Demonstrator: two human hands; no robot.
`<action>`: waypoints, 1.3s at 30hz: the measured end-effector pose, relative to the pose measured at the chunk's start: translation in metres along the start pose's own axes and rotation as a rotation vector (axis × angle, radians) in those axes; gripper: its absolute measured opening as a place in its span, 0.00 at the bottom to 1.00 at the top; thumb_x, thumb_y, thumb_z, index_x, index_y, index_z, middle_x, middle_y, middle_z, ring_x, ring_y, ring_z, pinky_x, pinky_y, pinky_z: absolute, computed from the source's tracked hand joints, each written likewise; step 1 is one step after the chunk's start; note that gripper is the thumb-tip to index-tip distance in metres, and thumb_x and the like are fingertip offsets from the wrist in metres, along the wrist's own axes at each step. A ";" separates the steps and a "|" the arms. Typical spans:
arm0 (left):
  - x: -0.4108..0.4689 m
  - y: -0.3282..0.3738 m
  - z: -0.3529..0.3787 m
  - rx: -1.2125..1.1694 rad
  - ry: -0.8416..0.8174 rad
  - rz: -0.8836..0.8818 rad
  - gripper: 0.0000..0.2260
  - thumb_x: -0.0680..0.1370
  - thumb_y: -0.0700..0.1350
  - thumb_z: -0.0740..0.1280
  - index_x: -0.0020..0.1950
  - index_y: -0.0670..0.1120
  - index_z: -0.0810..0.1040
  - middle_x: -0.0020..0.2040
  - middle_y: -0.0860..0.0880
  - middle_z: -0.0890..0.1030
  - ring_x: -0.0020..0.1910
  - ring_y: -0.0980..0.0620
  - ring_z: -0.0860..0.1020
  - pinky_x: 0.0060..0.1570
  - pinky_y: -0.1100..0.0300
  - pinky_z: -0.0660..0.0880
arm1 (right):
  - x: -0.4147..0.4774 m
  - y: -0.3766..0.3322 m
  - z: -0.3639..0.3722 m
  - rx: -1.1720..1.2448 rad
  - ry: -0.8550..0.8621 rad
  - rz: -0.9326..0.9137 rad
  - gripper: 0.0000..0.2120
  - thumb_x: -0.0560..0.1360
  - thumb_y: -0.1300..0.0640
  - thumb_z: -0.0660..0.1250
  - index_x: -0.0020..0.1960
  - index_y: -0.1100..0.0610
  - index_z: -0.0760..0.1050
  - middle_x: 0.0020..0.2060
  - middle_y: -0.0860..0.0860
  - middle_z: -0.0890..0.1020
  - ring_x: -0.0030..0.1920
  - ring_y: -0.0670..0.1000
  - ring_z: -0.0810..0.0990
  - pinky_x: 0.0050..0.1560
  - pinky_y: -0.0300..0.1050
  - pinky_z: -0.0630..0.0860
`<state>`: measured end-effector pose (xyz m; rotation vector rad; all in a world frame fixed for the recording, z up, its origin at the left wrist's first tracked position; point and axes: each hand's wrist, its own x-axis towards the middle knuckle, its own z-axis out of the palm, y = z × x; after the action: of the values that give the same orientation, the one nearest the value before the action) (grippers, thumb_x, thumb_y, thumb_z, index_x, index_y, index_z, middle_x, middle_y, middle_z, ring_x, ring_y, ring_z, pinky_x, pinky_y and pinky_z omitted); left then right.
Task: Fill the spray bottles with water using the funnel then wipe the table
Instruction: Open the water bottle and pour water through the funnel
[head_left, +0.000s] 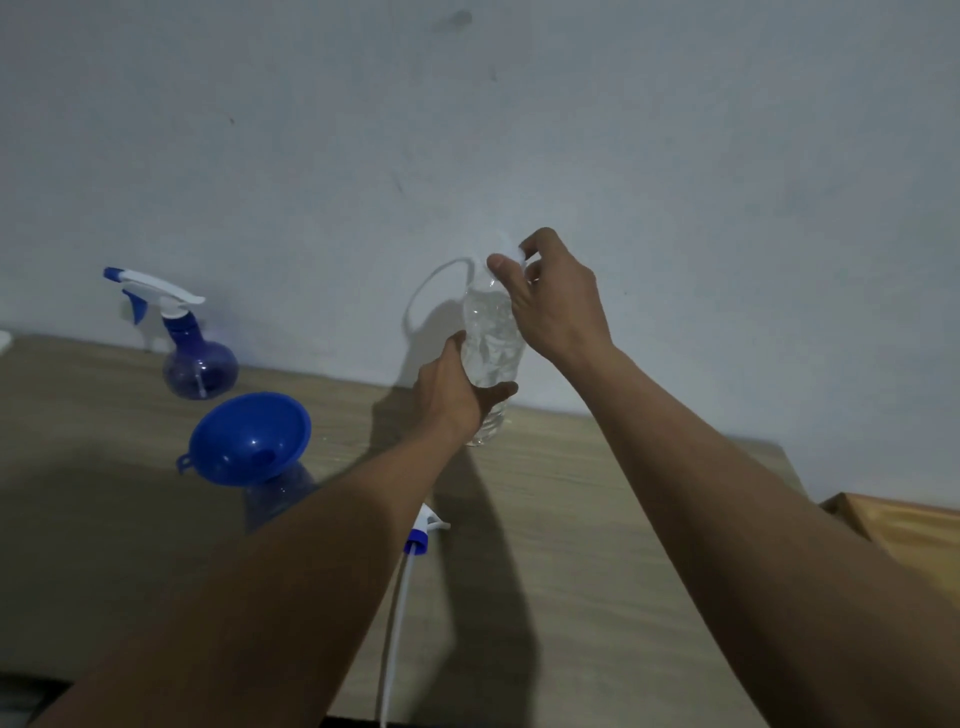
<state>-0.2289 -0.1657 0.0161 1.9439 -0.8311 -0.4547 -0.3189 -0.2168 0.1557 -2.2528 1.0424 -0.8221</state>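
A clear plastic water bottle (491, 338) stands upright on the wooden table (597, 545) near the wall. My left hand (457, 389) grips its lower body. My right hand (556, 296) pinches the white cap at its top. A blue funnel (249, 439) sits in the neck of an open blue spray bottle (280, 493), left of my left arm. A second blue spray bottle (200, 364) with its white and blue trigger head on stands at the back left. A loose spray head (423, 530) with a long white tube lies on the table between my arms.
A grey wall (519, 130) runs right behind the table. A lighter wooden surface (909, 535) sits past the table's right edge. A small white object (4, 340) shows at the far left edge.
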 end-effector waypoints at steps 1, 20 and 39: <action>-0.004 0.000 -0.002 -0.008 0.004 -0.001 0.38 0.60 0.64 0.79 0.65 0.56 0.69 0.56 0.51 0.81 0.55 0.46 0.80 0.55 0.52 0.79 | -0.003 -0.001 -0.002 0.006 -0.005 -0.001 0.19 0.81 0.42 0.63 0.60 0.57 0.71 0.47 0.54 0.81 0.48 0.56 0.79 0.48 0.51 0.78; -0.119 0.003 -0.023 -0.053 -0.076 0.019 0.39 0.58 0.63 0.81 0.66 0.61 0.70 0.55 0.57 0.82 0.55 0.51 0.80 0.55 0.51 0.79 | -0.103 -0.014 -0.038 -0.060 0.020 0.030 0.16 0.81 0.42 0.62 0.56 0.54 0.72 0.50 0.51 0.82 0.50 0.55 0.80 0.50 0.57 0.79; -0.113 0.000 -0.022 -0.052 -0.200 0.005 0.36 0.53 0.66 0.79 0.58 0.60 0.71 0.50 0.57 0.82 0.51 0.51 0.80 0.52 0.50 0.80 | -0.122 -0.014 -0.046 0.075 -0.050 0.084 0.17 0.79 0.44 0.65 0.66 0.49 0.70 0.56 0.47 0.79 0.55 0.50 0.79 0.57 0.52 0.77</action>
<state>-0.2946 -0.0711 0.0237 1.8690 -0.9408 -0.6694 -0.4075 -0.1208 0.1592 -2.1418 1.0575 -0.7530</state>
